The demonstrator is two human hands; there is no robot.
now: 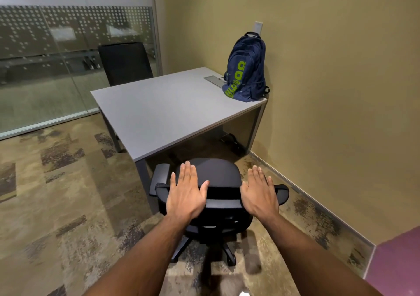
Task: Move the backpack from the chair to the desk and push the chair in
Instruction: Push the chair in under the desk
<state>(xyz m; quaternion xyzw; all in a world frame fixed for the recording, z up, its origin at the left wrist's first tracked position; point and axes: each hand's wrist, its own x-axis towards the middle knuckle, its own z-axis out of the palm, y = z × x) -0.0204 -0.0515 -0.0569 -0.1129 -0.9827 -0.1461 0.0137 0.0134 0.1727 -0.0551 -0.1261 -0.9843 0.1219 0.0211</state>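
A navy backpack [246,68] with green lettering stands upright on the far right corner of the grey desk [163,111], leaning against the wall. A black office chair [221,177] on wheels stands in front of the desk's near edge, its seat partly under the desktop. My left hand [186,190] lies flat, fingers spread, over the top of the chair's backrest on its left side. My right hand [260,191] is spread flat over the backrest's right side. Neither hand grips anything.
A second black chair [126,63] stands behind the desk by the glass partition [45,68]. The yellow wall [329,91] runs along the desk's right side. A grey cable panel [213,79] is set into the desktop. A black box lies on the carpet under the desk [234,143].
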